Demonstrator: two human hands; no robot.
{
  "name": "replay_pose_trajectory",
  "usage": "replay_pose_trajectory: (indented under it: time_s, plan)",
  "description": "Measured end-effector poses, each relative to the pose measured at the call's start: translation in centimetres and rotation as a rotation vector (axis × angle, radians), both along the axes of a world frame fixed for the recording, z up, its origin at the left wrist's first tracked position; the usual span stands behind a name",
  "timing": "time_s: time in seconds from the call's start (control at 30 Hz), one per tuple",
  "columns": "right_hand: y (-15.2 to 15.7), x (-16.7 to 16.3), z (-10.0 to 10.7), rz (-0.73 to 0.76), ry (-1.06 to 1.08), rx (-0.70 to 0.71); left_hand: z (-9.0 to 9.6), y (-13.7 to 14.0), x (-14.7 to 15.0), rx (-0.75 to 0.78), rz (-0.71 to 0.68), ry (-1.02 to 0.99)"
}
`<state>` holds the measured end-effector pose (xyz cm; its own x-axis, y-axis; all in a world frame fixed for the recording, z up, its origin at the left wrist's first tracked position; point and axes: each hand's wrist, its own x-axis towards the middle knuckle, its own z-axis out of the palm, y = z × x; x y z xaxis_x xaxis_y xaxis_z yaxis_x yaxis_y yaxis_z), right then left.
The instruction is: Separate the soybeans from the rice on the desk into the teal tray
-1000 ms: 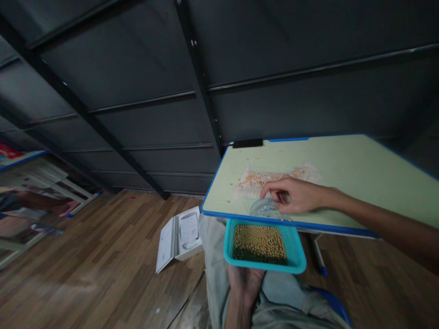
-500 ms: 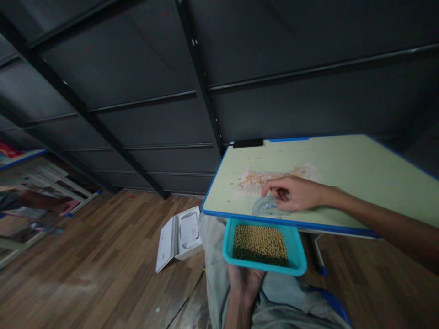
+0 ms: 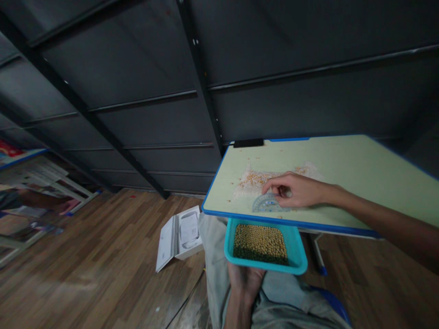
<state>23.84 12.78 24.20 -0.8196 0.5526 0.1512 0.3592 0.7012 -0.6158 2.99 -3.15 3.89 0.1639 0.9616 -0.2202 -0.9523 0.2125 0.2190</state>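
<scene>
My right hand [image 3: 297, 189] pinches a clear plastic protractor [image 3: 267, 204] near the front edge of the pale green table [image 3: 356, 178]. Just beyond it lies a spread of white grains [image 3: 245, 187] with yellow kernels [image 3: 255, 177] scattered through it. Below the table edge, my left hand [image 3: 245, 276] supports a turquoise tray [image 3: 300, 262] from underneath, its fingers mostly hidden by the tray. Round yellowish beans [image 3: 260, 242] fill the tray's bottom, the nearer ones in shadow.
A black flat object [image 3: 248, 143] rests at the table's far left corner. On the wooden floor lies an open white box [image 3: 188, 228], with a cable [image 3: 187, 299] nearby. Dark metal panels [image 3: 154, 123] rise behind. At far left, another person's hand [image 3: 70, 206] shows by a second table.
The protractor has tipped up slightly or shifted a little under my right hand. The tray has moved very slightly right. Otherwise the scene looks the same.
</scene>
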Motion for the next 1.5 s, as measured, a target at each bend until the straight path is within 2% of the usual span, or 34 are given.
replay_pose_trajectory:
  time_s: [0.27,0.57,0.87,1.17,1.5]
  plan:
    - [0.6,0.7,0.0,0.027,-0.012,-0.025,0.3,0.0,0.1,-0.028,0.019,0.015]
    - [0.6,0.9,0.7,0.041,-0.041,-0.013,-0.3,0.1,0.1,0.041,0.003,-0.01]
    - [0.4,1.0,1.0,0.051,-0.08,-0.032,0.7,0.0,0.1,0.006,-0.004,-0.005]
    - [0.7,1.5,1.0,0.067,-0.122,-0.059,-1.0,0.0,-0.1,0.114,-0.033,-0.016]
    - [1.1,1.8,0.9,0.071,-0.159,-0.087,1.3,-0.8,1.2,0.077,-0.219,-0.063]
